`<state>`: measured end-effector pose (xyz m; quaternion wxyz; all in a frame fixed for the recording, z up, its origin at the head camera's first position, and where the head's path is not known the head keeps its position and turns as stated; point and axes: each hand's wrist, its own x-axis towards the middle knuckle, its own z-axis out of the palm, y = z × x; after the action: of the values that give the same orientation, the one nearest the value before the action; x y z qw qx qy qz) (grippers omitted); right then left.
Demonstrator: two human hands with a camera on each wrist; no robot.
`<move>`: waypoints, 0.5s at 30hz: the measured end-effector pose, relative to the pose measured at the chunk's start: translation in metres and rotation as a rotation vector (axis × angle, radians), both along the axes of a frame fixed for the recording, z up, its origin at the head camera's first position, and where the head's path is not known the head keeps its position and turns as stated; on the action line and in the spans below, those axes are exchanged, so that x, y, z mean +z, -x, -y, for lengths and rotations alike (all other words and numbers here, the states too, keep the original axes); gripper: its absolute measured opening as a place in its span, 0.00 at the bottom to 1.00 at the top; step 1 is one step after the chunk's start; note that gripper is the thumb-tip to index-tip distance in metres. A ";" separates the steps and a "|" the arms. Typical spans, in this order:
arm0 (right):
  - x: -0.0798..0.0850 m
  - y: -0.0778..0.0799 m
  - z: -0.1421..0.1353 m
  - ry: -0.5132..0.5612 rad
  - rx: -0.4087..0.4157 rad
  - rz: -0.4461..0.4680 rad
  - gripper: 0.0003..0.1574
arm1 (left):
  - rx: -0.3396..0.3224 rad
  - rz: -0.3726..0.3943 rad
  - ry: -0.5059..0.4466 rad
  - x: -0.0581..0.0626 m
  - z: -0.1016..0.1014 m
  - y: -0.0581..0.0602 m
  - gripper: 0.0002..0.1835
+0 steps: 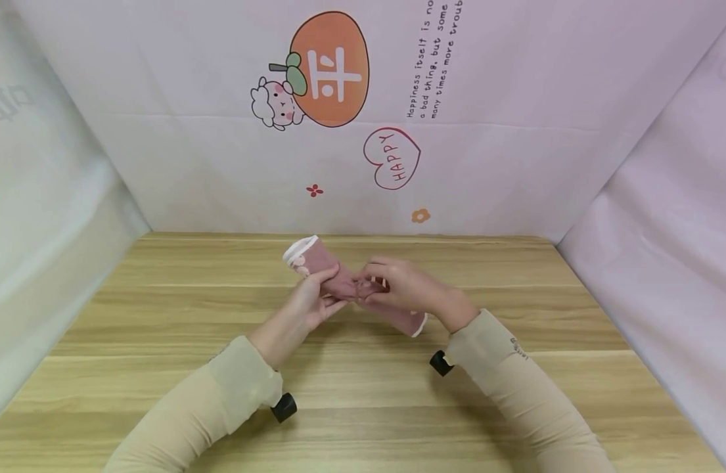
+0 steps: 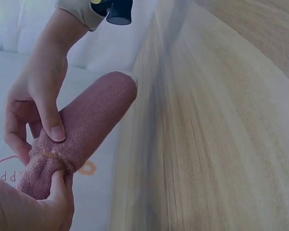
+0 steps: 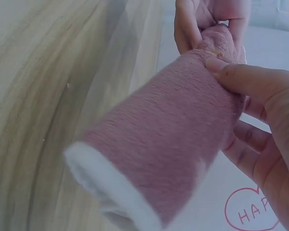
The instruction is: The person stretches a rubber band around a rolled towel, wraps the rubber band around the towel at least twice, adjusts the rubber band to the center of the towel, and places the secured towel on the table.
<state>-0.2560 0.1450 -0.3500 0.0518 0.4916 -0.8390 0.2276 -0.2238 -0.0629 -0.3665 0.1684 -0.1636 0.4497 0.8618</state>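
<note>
A pink fabric tube with white ends stretches slantwise between my hands, narrowed at its middle. Around that narrow part shows a thin tan band, also seen in the right wrist view. Left of the middle, my left hand holds the cloth with its thumb on top and fingers underneath. My right hand pinches the cloth right at the narrowed part, fingers bent. White lining shows at the tube's near right end. Pale patterned patches sit by its far left end.
The hands are over a wood-grain table. A white printed cloth backdrop stands behind it, with white cloth sides left and right. Black wrist cameras hang under both sleeves, one by the left cuff.
</note>
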 end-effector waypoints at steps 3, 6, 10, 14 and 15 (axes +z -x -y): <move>0.002 0.000 0.000 -0.028 -0.004 0.041 0.19 | -0.012 0.003 0.007 0.000 0.000 -0.001 0.28; 0.004 0.001 0.000 -0.054 0.008 0.082 0.20 | -0.032 0.000 0.020 -0.001 0.000 -0.002 0.27; 0.008 0.001 0.001 -0.076 0.041 0.135 0.20 | -0.059 -0.016 0.049 -0.004 -0.002 -0.003 0.24; 0.011 0.001 0.003 -0.100 0.053 0.149 0.18 | -0.054 -0.016 0.063 -0.003 -0.005 -0.005 0.21; 0.011 0.001 0.003 -0.104 0.053 0.149 0.18 | -0.053 -0.018 0.064 -0.003 -0.005 -0.005 0.20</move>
<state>-0.2570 0.1423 -0.3389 -0.0422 0.4975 -0.8378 0.2207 -0.2187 -0.0575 -0.3690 0.1816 -0.1492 0.4825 0.8438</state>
